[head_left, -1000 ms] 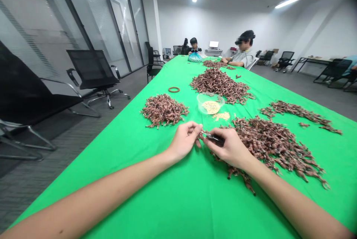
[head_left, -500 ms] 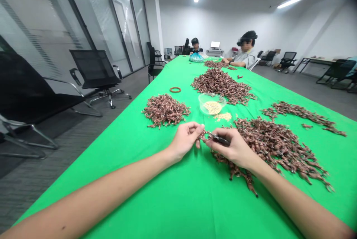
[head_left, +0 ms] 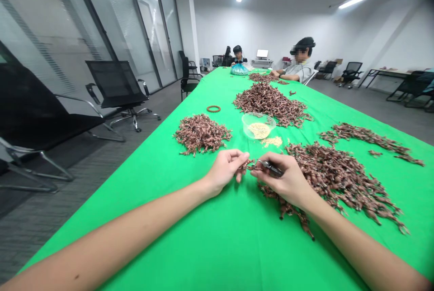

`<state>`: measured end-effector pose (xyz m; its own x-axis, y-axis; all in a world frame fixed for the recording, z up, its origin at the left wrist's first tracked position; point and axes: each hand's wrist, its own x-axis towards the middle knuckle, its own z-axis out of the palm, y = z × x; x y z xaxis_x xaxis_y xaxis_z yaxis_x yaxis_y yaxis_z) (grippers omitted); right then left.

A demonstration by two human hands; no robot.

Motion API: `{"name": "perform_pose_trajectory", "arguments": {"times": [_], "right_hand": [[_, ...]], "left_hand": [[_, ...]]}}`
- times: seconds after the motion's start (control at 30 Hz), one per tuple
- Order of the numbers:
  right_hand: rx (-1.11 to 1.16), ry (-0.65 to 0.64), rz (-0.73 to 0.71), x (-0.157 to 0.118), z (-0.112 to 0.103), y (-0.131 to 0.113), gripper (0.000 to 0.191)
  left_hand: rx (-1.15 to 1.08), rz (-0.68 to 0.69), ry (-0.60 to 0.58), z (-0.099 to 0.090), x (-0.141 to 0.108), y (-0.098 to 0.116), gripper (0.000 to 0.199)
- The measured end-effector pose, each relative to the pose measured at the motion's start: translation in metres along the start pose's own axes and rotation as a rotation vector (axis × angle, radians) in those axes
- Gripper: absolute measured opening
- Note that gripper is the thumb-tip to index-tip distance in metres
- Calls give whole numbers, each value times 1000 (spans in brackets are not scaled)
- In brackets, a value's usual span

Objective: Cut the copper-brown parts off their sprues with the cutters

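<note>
My left hand [head_left: 226, 168] is closed in a pinch on a small brown figure [head_left: 250, 164], shiny in places; its exact kind is too small to make out. My right hand [head_left: 286, 175] grips a small dark-handled tool [head_left: 272, 168] with a thin metal tip, which points toward the figure. The right fingertips are close to the figure; whether they touch it I cannot tell. A large pile of similar brown pieces [head_left: 339, 175] spreads beside and beyond my right hand. To the left, beyond my left hand, lies a smaller pile [head_left: 201, 133].
A clear plastic bowl [head_left: 249, 123] holds pale bits, with spilled pale bits [head_left: 272, 141] beside it. Farther off are another brown pile [head_left: 271, 103], a brown ring [head_left: 213, 109] and a blue bag [head_left: 239, 69]. Two people sit at the far end of the green-covered table [head_left: 217, 245].
The tool's tip has drawn back slightly to the right from the figure, and more of the figure shows between my hands. My left hand keeps its pinch.
</note>
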<state>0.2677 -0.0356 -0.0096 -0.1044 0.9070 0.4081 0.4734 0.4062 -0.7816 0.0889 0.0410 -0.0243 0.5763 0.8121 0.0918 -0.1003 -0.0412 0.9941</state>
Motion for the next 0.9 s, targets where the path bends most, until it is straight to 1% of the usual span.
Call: {"name": "perform_pose_trajectory", "arguments": {"times": [0.2, 0.3, 0.43, 0.53, 0.6, 0.7, 0.77, 0.83, 0.9], "right_hand": [[-149, 114, -46, 0, -1, -2, 22], [-179, 143, -36, 1, 0, 0, 21], [-243, 181, -13, 2, -1, 3, 22], [-327, 247, 21, 3, -3, 5, 24], [-388, 297, 70, 3, -4, 5, 26], [-532, 350, 147, 4, -5, 5, 23], [-611, 368, 155, 4, -5, 4, 22], [-595, 373, 132, 3, -4, 1, 21], [-521, 362, 97, 2, -3, -1, 21]], "left_hand": [[-52, 28, 93, 1, 1, -2, 37], [-63, 49, 130, 0, 2, -2, 39], [-99, 41, 146, 0, 1, -1, 42], [-132, 28, 159, 0, 0, 0, 40], [-164, 9, 162, 1, -1, 1, 40], [-213, -15, 156, 1, -2, 1, 42], [-229, -19, 151, 1, -2, 0, 44], [-223, -16, 155, 2, -3, 1, 45], [-186, -14, 160, 2, -3, 3, 45]]}}
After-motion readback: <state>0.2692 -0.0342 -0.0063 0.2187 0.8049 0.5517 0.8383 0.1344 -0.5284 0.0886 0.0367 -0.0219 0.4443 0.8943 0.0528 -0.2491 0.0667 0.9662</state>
